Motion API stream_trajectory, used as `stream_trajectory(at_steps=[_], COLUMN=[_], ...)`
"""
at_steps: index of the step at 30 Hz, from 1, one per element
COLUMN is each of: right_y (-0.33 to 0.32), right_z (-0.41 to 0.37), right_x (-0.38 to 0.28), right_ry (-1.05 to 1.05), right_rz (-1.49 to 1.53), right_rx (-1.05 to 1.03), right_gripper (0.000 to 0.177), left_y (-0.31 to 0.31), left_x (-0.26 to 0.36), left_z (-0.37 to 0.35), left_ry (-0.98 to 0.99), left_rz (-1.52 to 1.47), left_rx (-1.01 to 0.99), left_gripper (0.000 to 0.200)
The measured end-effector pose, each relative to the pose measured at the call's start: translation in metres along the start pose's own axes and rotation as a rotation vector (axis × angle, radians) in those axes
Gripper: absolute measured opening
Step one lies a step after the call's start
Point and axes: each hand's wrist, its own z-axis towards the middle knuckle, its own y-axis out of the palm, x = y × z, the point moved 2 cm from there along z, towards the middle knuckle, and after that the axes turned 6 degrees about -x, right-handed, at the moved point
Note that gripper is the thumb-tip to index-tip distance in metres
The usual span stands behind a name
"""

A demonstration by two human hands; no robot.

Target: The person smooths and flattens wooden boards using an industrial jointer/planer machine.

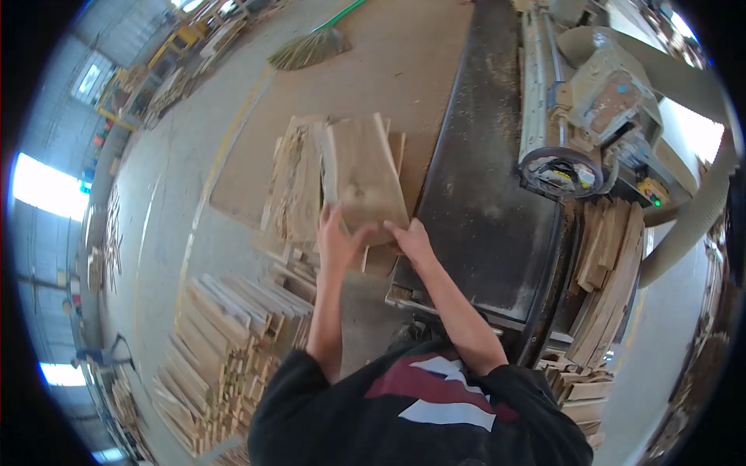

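A wide, light brown wooden board (364, 167) with a knot near its lower part is held at its near end by both hands. My left hand (339, 237) grips the near left corner, its thumb over the board's end. At the near right corner, my right hand (409, 239) is closed on the same board. Beneath and to the left lies a stack of rough-edged boards (295, 182), partly hidden by the held board. The fingers under the board are out of sight.
A dark machine table (489, 186) stands on the right, with a machine head and round dish (561, 172) beyond it. Stacked wood strips (225, 342) lie at lower left, more boards (610, 272) at right. A green-handled broom (312, 49) rests at the top.
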Motion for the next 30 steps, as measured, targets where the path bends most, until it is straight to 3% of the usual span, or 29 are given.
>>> stream_trajectory(at_steps=[3,7,10,13,15,19,21,23,25,27,30], right_y=[-0.025,-0.056,-0.079,-0.091,-0.099,-0.115,-0.121,-0.119,-0.121,-0.126,-0.138], right_z=[-0.024,-0.101,-0.144,-0.186,-0.201,-0.217,-0.219,-0.234,-0.243,-0.246,-0.234], right_x=[0.017,0.037,0.078,0.103,0.125,0.188,0.233,0.213,0.198,0.208,0.206], right_ry=[-0.02,0.087,0.124,0.136,0.188,0.156,0.114,0.244,0.315,0.39,0.249], right_rz=[0.101,0.305,0.327,0.422,0.488,0.639,0.91,1.143,1.109,1.08,0.966], right_rx=[0.144,-0.007,-0.01,-0.037,0.098,0.242,0.347,0.528,0.666,0.47,0.674], right_gripper=[0.057,0.059,0.055,0.051,0.046,0.042,0.038,0.038,0.041,0.041,0.045], left_y=[0.003,0.033,0.027,0.064,0.092,0.137,0.157,0.17,0.185,0.194,0.204], left_x=[0.028,0.017,0.048,0.052,0.055,0.069,0.081,0.096,0.112,0.123,0.138], left_z=[-0.046,-0.091,-0.1,-0.11,-0.113,-0.117,-0.113,-0.115,-0.115,-0.115,-0.108], left_ry=[0.218,0.31,0.503,0.513,0.524,0.622,0.613,0.645,0.684,0.686,0.734], left_rz=[-0.026,-0.134,-0.052,-0.095,-0.139,-0.018,-0.112,-0.122,-0.138,-0.17,-0.158], left_rx=[-0.04,-0.022,-0.188,-0.386,-0.46,-0.629,-0.656,-0.683,-0.695,-0.622,-0.649], left_gripper=[0.101,0.106,0.104,0.097,0.091,0.098,0.105,0.107,0.109,0.108,0.105])
